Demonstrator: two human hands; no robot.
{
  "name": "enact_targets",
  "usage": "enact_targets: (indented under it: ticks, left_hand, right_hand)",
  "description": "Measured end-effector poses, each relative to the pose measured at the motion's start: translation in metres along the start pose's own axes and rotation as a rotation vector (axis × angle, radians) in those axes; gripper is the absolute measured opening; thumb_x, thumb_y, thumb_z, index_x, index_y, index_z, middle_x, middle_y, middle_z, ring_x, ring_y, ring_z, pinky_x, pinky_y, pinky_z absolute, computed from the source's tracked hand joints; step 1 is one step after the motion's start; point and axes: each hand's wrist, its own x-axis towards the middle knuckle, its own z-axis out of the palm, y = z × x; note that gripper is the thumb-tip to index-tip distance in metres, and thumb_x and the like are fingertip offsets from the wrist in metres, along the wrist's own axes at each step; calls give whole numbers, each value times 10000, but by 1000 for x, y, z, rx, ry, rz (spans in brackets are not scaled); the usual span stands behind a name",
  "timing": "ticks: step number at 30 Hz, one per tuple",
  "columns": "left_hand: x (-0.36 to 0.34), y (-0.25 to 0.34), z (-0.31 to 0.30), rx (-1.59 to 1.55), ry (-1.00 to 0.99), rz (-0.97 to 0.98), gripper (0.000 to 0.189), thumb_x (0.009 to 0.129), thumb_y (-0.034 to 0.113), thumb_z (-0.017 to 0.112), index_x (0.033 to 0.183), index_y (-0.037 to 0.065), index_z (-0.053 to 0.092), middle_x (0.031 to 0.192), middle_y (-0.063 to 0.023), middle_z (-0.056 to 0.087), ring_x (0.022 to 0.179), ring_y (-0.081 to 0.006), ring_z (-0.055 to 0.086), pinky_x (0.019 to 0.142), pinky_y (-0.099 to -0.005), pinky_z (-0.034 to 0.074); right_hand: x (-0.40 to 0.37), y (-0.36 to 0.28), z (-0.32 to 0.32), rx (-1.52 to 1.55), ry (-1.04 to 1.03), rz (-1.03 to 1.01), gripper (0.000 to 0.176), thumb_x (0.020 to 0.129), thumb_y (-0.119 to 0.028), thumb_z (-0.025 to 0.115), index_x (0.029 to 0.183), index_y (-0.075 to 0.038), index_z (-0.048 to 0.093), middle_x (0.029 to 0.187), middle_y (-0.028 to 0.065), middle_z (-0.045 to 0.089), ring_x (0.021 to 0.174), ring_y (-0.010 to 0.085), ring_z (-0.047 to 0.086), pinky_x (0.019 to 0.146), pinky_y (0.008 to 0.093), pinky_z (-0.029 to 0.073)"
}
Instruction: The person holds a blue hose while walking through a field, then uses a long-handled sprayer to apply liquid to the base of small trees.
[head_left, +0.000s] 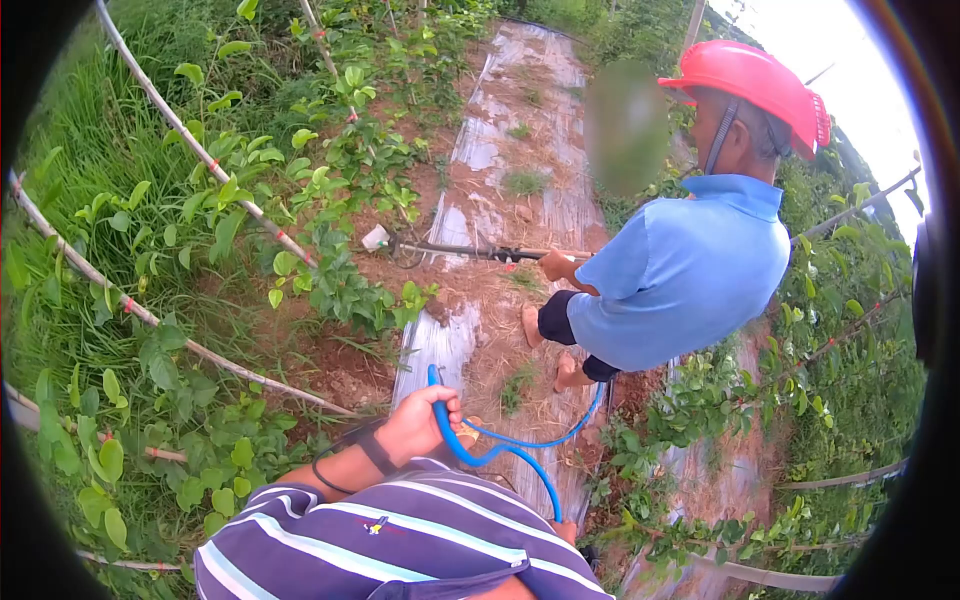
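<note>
My left hand (420,425) is closed around a blue hose (540,475), in front of my striped shirt. A dark band sits on that wrist. From this hand the hose bends down and right to my right hand (567,531), which shows only in part at the shirt's lower edge. The hose runs into that hand, and its fingers are mostly hidden. Another length of the blue hose curves up toward the feet of a co-worker (690,270) in a red hard hat and blue shirt. The co-worker's hand holds a long dark pole tool (480,250) pointing left.
Plastic sheeting (440,345), soil and dry straw form the path ahead. Leafy plants (345,285) and thin poles (215,165) with red ties line the left side. More leafy plants (840,370) and poles stand on the right, behind the co-worker.
</note>
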Motion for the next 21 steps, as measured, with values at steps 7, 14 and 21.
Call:
enact_targets:
  ticks: [7, 14, 21]
  left_hand:
    - [-13, -11, 3, -6, 6, 6, 134, 869, 154, 540, 772, 64, 523, 709, -53, 542, 659, -201, 499, 658, -349, 437]
    - [-16, -28, 13, 38, -17, -44, 137, 873, 169, 543, 766, 84, 532, 717, -51, 556, 656, -180, 525, 632, -340, 456]
    - [-18, -12, 37, 91, -148, -39, 80, 893, 160, 534, 882, 81, 528, 732, -42, 555, 681, -184, 541, 658, -352, 461]
  right_hand:
    - [-20, 16, -15, -17, -44, -92, 214, 673, -161, 752, 716, 24, 654, 597, 97, 621, 542, 195, 599, 526, 362, 466]
    - [-11, 33, 2, 48, -22, 138, 248, 671, -187, 726, 722, 45, 655, 610, 138, 629, 555, 211, 607, 562, 363, 475]
    - [-3, 60, 9, 15, -43, 8, 252, 677, -183, 714, 728, 54, 650, 606, 127, 621, 581, 190, 597, 585, 356, 467]
